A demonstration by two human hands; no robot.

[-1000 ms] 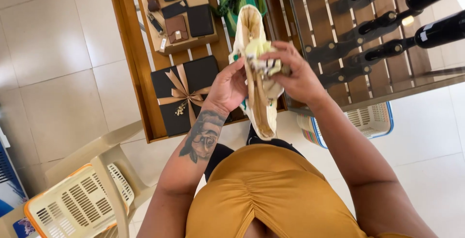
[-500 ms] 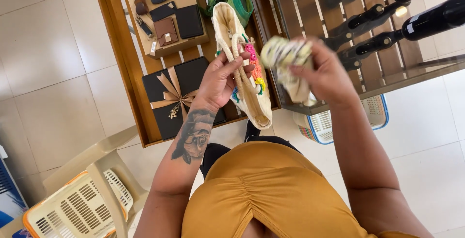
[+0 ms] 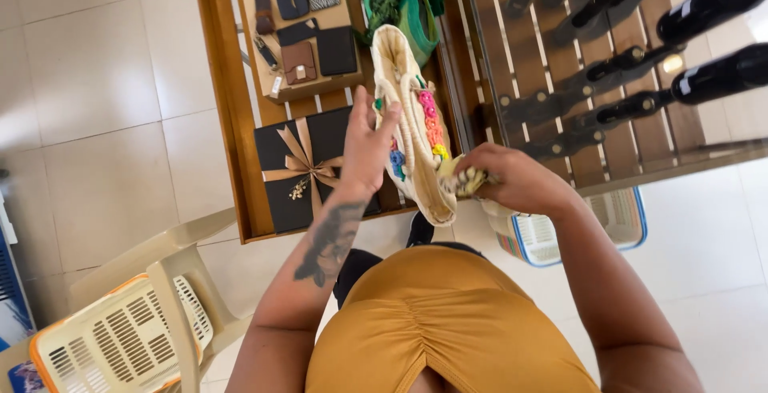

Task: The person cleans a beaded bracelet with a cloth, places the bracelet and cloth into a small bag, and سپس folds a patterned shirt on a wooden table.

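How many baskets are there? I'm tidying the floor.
2 visible: a cream basket with orange rim at lower left, and a blue-rimmed basket under the wooden table's edge, partly hidden.

Single head-worn view, looking steeply down from above the person.

The camera faces down past the mustard top to the wooden table, close, at arm's reach. The table runs from 11 to 2 o'clock, tiled floor at 9, a plastic chair at 7. No second view overlaps.

We are wearing a sleeveless mustard-yellow top gathered down its middle, and dark trousers; our left forearm is showing a dark tattoo.
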